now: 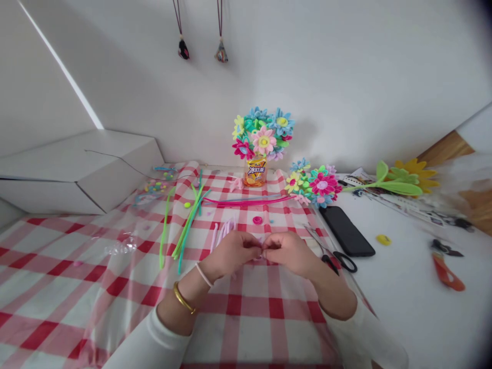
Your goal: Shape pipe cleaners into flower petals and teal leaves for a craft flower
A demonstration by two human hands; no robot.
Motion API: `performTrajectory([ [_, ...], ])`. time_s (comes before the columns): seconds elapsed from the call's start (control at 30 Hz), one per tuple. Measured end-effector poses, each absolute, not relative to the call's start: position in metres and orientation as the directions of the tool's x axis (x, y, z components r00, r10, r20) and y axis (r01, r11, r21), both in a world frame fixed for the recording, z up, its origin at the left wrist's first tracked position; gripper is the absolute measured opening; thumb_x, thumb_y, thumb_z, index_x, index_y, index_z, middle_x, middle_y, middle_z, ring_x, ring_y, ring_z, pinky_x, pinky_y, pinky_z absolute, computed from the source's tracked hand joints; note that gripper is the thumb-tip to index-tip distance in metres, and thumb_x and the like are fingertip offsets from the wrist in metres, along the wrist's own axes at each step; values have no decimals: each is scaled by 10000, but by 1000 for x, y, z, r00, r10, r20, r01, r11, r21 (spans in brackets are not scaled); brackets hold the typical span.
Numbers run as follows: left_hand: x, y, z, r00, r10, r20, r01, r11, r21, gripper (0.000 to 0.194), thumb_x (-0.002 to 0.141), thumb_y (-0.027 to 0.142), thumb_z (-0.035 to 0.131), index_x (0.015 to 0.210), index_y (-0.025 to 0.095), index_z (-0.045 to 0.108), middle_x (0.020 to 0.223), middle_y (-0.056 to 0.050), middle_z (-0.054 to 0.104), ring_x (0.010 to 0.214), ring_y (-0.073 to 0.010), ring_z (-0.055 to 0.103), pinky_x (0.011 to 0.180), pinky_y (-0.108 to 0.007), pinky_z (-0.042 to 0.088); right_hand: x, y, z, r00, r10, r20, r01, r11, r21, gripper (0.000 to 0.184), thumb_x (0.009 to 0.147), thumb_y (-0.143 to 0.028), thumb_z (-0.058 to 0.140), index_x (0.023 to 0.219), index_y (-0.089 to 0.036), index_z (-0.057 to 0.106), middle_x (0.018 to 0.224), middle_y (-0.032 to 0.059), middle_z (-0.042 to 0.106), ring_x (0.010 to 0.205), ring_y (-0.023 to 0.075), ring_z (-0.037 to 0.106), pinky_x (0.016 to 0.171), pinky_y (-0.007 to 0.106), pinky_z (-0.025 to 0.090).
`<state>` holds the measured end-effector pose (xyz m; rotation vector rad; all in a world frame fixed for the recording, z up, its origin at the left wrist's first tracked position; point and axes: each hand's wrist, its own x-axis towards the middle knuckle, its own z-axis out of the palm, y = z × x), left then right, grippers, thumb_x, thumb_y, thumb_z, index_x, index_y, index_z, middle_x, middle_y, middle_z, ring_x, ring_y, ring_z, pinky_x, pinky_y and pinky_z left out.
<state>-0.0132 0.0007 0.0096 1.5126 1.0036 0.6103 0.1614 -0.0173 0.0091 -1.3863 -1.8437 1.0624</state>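
My left hand [239,250] and my right hand [290,251] meet fingertip to fingertip above the checked cloth, both closed in a pinch. Between them shows a bit of light purple pipe cleaner [260,241]; the fingers hide most of it. Several more lilac pipe cleaners [226,229] lie just behind my left hand. A pink ring-shaped piece [257,220] rests beyond the fingertips. To the right of my right hand lie black-handled scissors [326,251], with the blades pointing away.
Green pipe cleaners [189,220] lie left, pink ones [249,202] behind. A bottle [255,171] holds fuzzy flowers [263,134]; another flower bunch [317,184] lies beside it. At right are a phone [347,230], orange-handled cutters [446,271] and a sunflower [413,177]. A white box [88,169] stands left.
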Motion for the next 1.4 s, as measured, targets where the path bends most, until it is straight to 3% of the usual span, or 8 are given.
performTrajectory([
  [0.1, -14, 2, 9, 459, 869, -187, 294, 51, 954, 146, 688, 272, 592, 654, 147, 661, 484, 13, 570, 444, -102, 519, 445, -203, 358, 159, -17, 9, -269, 963, 30, 519, 171, -837, 77, 684, -212, 578, 651, -190, 644, 561, -32, 589, 527, 107, 505, 472, 206, 352],
  [0.33, -14, 2, 13, 383, 899, -214, 62, 206, 977, 116, 696, 226, 601, 694, 113, 624, 559, -9, 620, 461, -94, 569, 473, -197, 408, 156, -16, 12, -291, 955, 56, 364, 164, -917, 153, 731, -218, 548, 842, -191, 650, 797, 18, 675, 733, 150, 602, 658, 253, 454],
  [0.5, -15, 2, 13, 454, 840, -298, 54, 308, 950, 165, 670, 272, 642, 706, 114, 610, 582, -13, 628, 468, -99, 580, 446, -189, 383, 156, -17, 11, -265, 961, 74, 398, 179, -900, 144, 739, -214, 536, 828, -195, 648, 773, 13, 679, 710, 148, 604, 648, 256, 459],
  [0.67, -16, 4, 13, 480, 819, -315, 143, 281, 949, 229, 638, 324, 680, 670, 103, 630, 583, -24, 630, 449, -88, 564, 425, -179, 349, 156, -19, 13, -267, 959, 96, 474, 218, -853, 165, 730, -171, 523, 818, -209, 658, 756, 7, 684, 685, 148, 609, 610, 248, 454],
  [0.87, -18, 4, 15, 477, 819, -321, 38, 345, 938, 232, 598, 315, 717, 651, 99, 653, 533, -19, 610, 421, -80, 521, 436, -200, 386, 156, -20, 19, -290, 938, 191, 479, 315, -819, 189, 740, -160, 529, 860, -224, 660, 825, 11, 687, 753, 158, 622, 671, 263, 468],
  [1.2, -20, 6, 14, 513, 802, -305, -81, 399, 913, 122, 598, 205, 703, 624, 94, 660, 527, -25, 613, 381, -75, 509, 390, -194, 322, 157, -19, 19, -395, 847, 356, 612, 532, -585, 130, 784, -186, 567, 863, -246, 652, 844, 23, 683, 820, 186, 601, 771, 325, 440],
  [1.4, -20, 6, 14, 496, 811, -310, -75, 396, 915, 147, 580, 222, 720, 580, 95, 644, 491, -15, 586, 371, -66, 479, 386, -198, 310, 156, -17, 17, -443, 773, 455, 636, 628, -448, 136, 832, -214, 519, 808, -220, 653, 745, 46, 675, 722, 184, 587, 739, 335, 427],
])
